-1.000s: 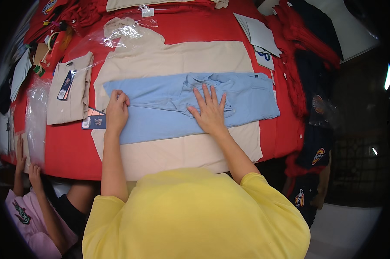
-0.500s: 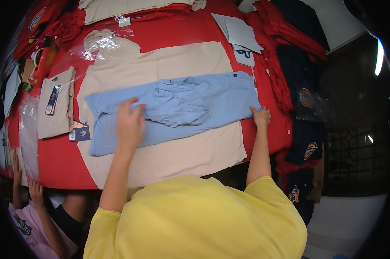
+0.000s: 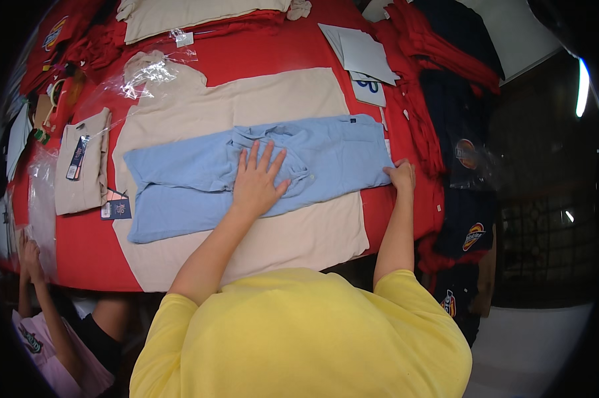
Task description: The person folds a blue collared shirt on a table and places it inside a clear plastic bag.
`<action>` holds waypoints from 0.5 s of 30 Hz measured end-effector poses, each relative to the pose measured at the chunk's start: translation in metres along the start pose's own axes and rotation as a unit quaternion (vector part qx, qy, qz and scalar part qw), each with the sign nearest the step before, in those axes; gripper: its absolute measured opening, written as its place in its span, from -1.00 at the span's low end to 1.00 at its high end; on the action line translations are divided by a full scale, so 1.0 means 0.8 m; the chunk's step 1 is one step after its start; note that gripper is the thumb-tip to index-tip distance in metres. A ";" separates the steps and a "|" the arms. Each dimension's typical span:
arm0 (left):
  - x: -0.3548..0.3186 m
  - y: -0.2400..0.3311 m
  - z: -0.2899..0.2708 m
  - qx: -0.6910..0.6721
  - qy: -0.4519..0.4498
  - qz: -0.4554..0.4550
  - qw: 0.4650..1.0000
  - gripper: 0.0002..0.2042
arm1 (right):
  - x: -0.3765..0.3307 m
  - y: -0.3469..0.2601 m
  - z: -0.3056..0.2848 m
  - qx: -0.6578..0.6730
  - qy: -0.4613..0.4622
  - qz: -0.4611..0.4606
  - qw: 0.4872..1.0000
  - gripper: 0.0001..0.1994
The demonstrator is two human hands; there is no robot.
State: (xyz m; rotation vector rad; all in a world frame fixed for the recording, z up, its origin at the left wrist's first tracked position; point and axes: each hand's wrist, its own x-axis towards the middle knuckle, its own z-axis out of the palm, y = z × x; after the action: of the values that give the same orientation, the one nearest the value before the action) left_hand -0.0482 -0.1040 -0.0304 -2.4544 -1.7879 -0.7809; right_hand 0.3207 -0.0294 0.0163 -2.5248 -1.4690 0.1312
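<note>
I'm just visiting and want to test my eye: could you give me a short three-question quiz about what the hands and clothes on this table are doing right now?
1. True or false: the left hand lies flat, fingers spread, on the light blue shirt.
2. Where is the right hand? A) on the folded beige shirt with its tag, B) at the blue shirt's right edge, C) on the white paper sheets.
3. Fill in: the blue shirt lies on a larger ____ coloured garment spread over the red table cover.

Key: 1 true; 2 B; 3 beige.
</note>
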 end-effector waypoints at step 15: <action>0.009 0.008 -0.001 -0.008 -0.019 -0.001 1.000 -0.37 | 0.132 0.002 0.067 0.762 0.129 0.081 0.630 -0.86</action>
State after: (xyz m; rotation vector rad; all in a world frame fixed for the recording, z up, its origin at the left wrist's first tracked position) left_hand -0.0413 -0.1002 -0.0254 -2.4938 -1.8042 -0.7561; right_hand 0.3648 0.0686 -0.0331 -1.0877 -0.4256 0.6614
